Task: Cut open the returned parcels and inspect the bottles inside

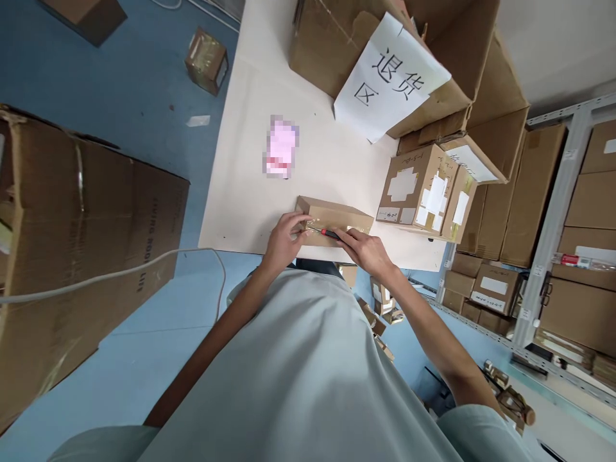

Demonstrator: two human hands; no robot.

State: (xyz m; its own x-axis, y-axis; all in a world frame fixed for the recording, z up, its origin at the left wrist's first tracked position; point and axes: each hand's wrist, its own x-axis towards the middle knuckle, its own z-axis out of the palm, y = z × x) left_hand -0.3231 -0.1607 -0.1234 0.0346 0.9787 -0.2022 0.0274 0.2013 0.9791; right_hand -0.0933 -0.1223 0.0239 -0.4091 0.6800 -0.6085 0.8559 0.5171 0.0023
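Note:
A long, narrow cardboard box (339,212) lies near the front edge of the white table, with shiny clear tape on the side facing me. My left hand (287,239) grips the left end of this box, thumb and fingers curled at its corner. In my right hand (362,249) is a screwdriver (329,233) with a red and black handle, fingers wrapped round its rear part. Its thin metal shaft points left along the taped side, close to my left fingertips. Whether the tip is under the tape or only touching it I cannot tell.
A blurred pink item (282,147) lies on the white table (250,83). Labelled boxes (409,186) stand to the right, below large open cartons (327,51) with a paper sign (389,77). Shelving (534,256) lines the right; a big carton (96,224) and cable (120,273) are left.

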